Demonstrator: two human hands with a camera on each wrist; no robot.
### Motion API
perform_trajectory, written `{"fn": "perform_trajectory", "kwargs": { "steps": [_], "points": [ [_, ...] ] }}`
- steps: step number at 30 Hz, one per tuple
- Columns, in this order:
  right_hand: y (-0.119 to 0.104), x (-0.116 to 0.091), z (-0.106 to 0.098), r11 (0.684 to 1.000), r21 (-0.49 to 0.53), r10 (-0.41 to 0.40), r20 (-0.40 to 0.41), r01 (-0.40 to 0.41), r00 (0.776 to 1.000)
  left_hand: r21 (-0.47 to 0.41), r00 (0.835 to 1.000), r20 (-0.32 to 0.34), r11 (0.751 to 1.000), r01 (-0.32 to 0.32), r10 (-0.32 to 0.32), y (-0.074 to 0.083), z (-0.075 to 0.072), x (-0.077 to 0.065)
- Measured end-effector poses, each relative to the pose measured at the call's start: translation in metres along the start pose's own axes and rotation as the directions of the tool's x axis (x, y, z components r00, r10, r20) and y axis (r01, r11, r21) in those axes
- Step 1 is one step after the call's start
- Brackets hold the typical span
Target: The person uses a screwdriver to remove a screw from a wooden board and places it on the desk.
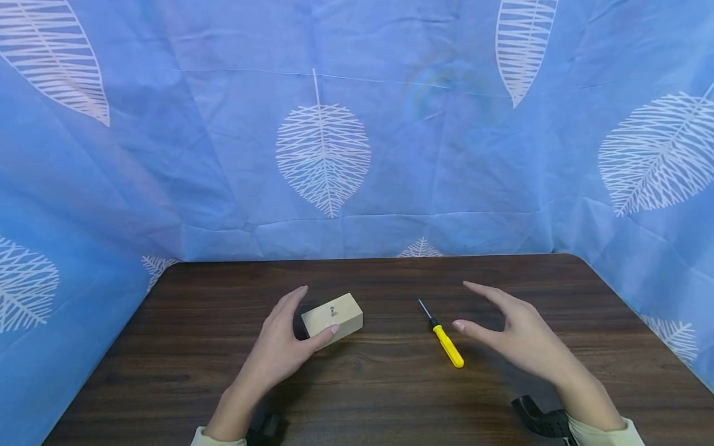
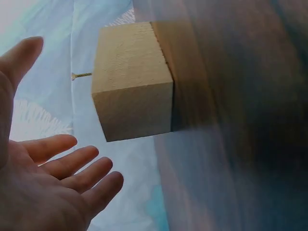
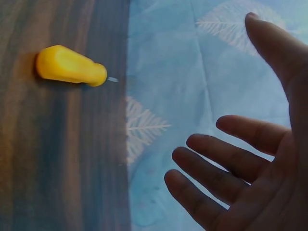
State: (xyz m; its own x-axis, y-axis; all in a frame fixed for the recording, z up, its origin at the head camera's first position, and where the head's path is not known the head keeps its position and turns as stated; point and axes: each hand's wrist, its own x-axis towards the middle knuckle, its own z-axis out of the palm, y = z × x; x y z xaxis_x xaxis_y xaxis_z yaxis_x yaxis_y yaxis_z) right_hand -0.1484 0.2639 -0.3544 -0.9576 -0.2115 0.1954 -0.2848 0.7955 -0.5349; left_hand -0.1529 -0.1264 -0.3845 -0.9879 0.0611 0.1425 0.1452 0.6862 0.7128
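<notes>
A pale wooden block (image 1: 338, 314) lies on the dark table, left of its middle. From its top stands a small brass-coloured screw (image 2: 82, 75), partly sunk in the wood. My left hand (image 1: 281, 341) hovers beside the block's left end, fingers spread and holding nothing; in the head view the thumb overlaps the block. To the right lies a screwdriver (image 1: 448, 347) with a yellow handle, its shaft pointing away from me. My right hand (image 1: 519, 334) is held in the air just right of the screwdriver, thumb and fingers apart, with nothing in it.
The brown wood-grain table (image 1: 390, 402) has rounded far corners. Blue cloth (image 1: 234, 155) printed with white leaves hangs behind it and along both sides. A black wrist strap (image 1: 543, 421) sits on the right wrist, next to a pale sleeve (image 1: 608, 433).
</notes>
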Motion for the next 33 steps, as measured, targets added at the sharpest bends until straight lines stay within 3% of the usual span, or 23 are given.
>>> {"fn": "perform_trajectory", "kwargs": {
  "steps": [5, 13, 21, 26, 33],
  "points": [
    [0.011, 0.003, 0.009, 0.992, 0.126, 0.019, 0.039, -0.023, 0.999, -0.035, 0.999, 0.03, 0.999, 0.014, -0.013, -0.008, 0.005, 0.002],
    [0.033, 0.006, 0.031, 0.941, 0.301, 0.106, 0.168, -0.153, 0.98, -0.136, 0.989, 0.081, 0.982, 0.132, -0.122, -0.021, 0.01, 0.004],
    [0.054, 0.004, 0.043, 0.899, 0.388, 0.152, 0.152, -0.2, 0.977, -0.344, 0.969, 0.15, 0.909, 0.236, -0.195, -0.03, 0.013, 0.006],
    [0.058, 0.003, 0.045, 0.886, 0.419, 0.149, 0.151, -0.2, 0.977, -0.319, 0.971, 0.148, 0.92, 0.228, -0.189, -0.033, 0.014, 0.006],
    [0.054, 0.001, 0.047, 0.919, 0.384, 0.023, 0.162, -0.085, 0.987, -0.289, 0.972, 0.139, 0.931, 0.221, -0.187, -0.034, 0.016, 0.006]
  ]
}}
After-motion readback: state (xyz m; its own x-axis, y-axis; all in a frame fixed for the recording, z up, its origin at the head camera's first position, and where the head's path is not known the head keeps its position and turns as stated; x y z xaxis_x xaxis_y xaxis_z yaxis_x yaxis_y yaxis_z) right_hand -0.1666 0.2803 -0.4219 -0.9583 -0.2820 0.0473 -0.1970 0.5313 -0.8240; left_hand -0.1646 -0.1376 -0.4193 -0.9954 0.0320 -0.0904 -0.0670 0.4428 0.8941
